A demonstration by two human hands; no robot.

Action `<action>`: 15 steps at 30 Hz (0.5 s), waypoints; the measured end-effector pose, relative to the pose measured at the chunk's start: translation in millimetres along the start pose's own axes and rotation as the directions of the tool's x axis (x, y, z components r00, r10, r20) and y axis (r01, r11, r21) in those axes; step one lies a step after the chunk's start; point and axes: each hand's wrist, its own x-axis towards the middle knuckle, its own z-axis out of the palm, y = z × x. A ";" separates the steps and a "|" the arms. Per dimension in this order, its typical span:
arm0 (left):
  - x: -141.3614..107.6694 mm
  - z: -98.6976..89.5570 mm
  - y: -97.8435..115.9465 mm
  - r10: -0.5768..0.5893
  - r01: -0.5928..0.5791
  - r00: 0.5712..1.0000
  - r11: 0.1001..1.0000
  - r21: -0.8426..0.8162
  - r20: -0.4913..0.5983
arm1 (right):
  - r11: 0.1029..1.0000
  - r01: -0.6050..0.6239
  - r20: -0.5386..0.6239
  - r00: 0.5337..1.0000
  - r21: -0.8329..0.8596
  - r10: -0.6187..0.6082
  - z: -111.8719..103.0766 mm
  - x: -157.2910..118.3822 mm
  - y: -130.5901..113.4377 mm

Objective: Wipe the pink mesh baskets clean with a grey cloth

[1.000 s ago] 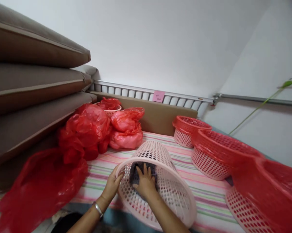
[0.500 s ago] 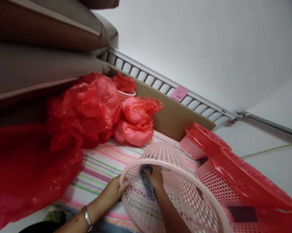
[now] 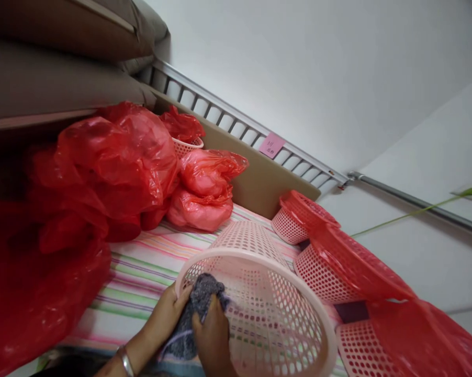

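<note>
A pink perforated plastic basket (image 3: 299, 283) lies tilted on its side, its wide mouth facing me. With fingers closed over the left part of its rim, my left hand (image 3: 166, 310) steadies it; a silver bangle is on that wrist. My right hand (image 3: 213, 335) grips a dark grey fuzzy cloth (image 3: 206, 293) at the basket's mouth, close to my left fingers. Part of the cloth hangs below, between the two hands. Light streaks, perhaps stripes or threads, show on it.
Crumpled red plastic bags (image 3: 122, 162) fill the left side. At right stand several pink baskets lined with red bags (image 3: 318, 272). A striped sheet (image 3: 134, 283) covers the surface. Behind are a board (image 3: 255, 188), a metal rail with a pink note (image 3: 272, 145), and stacked cushions (image 3: 63, 78).
My right hand has drawn the grey cloth from deep inside the basket out to its mouth, toward me. My left hand stays on the rim. The whole view has shifted slightly.
</note>
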 end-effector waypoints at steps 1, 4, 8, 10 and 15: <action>0.0 -0.1 0.8 -0.010 0.010 1.000 1.000 0.000 -0.003 | 1.000 -0.003 -0.009 1.000 0.008 0.003 0.1 3.2 -0.9; 0.4 1.0 -0.7 -0.040 0.040 0.999 0.999 0.013 0.003 | 0.994 -0.108 -0.091 0.990 0.020 0.109 -4.6 44.6 2.5; -2.5 5.7 -9.9 -0.090 0.089 0.996 0.996 0.022 0.027 | 0.976 -0.216 -0.163 0.963 0.011 0.215 -11.8 123.1 17.4; -4.9 6.0 -13.6 -0.134 0.133 0.990 0.991 0.023 0.040 | 0.979 -0.204 -0.189 0.962 -0.013 0.198 -11.1 148.4 24.5; -1.0 -18.0 -2.0 -0.215 0.214 0.977 0.974 0.072 0.005 | 0.983 -0.170 -0.222 0.963 -0.076 0.149 0.4 166.3 35.7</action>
